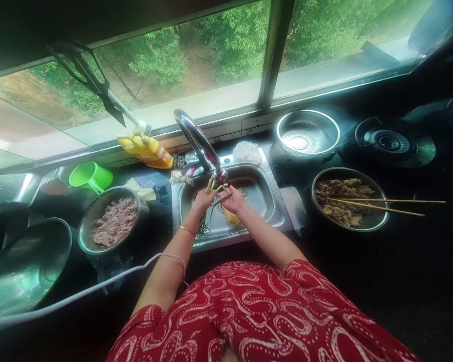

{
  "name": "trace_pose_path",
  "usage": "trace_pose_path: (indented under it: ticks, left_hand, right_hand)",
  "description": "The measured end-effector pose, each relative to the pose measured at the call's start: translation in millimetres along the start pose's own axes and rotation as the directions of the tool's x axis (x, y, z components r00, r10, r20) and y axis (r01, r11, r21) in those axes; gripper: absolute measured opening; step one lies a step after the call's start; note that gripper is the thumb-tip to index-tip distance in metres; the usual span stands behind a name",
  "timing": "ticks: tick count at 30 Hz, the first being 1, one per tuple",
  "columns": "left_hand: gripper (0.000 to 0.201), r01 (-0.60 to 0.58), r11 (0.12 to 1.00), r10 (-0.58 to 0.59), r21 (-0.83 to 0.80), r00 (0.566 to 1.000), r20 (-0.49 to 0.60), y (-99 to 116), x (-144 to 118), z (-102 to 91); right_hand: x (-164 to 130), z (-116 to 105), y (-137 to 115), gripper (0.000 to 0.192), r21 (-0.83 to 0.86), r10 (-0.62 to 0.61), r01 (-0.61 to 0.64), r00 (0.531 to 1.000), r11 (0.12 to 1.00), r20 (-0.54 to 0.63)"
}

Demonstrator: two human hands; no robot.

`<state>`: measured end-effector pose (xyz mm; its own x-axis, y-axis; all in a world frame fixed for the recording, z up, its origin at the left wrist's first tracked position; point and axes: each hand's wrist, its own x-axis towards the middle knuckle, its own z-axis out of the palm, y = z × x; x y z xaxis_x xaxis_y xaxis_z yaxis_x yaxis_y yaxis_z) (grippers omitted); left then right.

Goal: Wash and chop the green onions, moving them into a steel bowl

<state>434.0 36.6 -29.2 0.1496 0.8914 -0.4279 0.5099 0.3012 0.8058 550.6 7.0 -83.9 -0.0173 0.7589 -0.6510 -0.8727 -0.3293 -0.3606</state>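
Under the faucet (200,141), my left hand (203,200) and right hand (233,199) both grip green scallions (205,223) over the sink (275,201).

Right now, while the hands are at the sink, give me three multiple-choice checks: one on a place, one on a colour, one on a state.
1. Where do the chopsticks lie?
A. across the bowl of cooked food
B. in the sink
C. in the green cup

2. What colour is the cup left of the sink?
A. red
B. green
C. blue

3. How do the two hands stand?
A. resting flat on the counter
B. both under the tap, holding green stalks
C. one lifting the colander

Answers:
1 A: the sticks rest across the bowl of cooked food right of the sink.
2 B: it is bright green.
3 B: the left hand and right hand grip green stalks below the tap.
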Motion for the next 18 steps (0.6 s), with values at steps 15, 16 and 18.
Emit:
trace_pose_path:
  ticks: [15,16,18]
  left_hand:
    - [0.04,-0.085,0.986,0.111,-0.146,0.977,0.181,3,-7,22.7]
    - [0.041,-0.089,0.984,0.12,-0.151,0.971,0.205,5,-6,26.3]
    - [0.04,-0.097,0.984,0.131,-0.15,0.964,0.232,11,-5,32.1]
  right_hand:
    - [-27,5,4,0.005,-0.231,-0.315,0.369,0.918,0.9,0.24]
    - [-30,4,1,0.005,-0.17,-0.325,0.369,0.916,0.914,0.236]
    - [-35,0,-9,0.009,-0.158,-0.363,0.401,0.905,0.902,0.222]
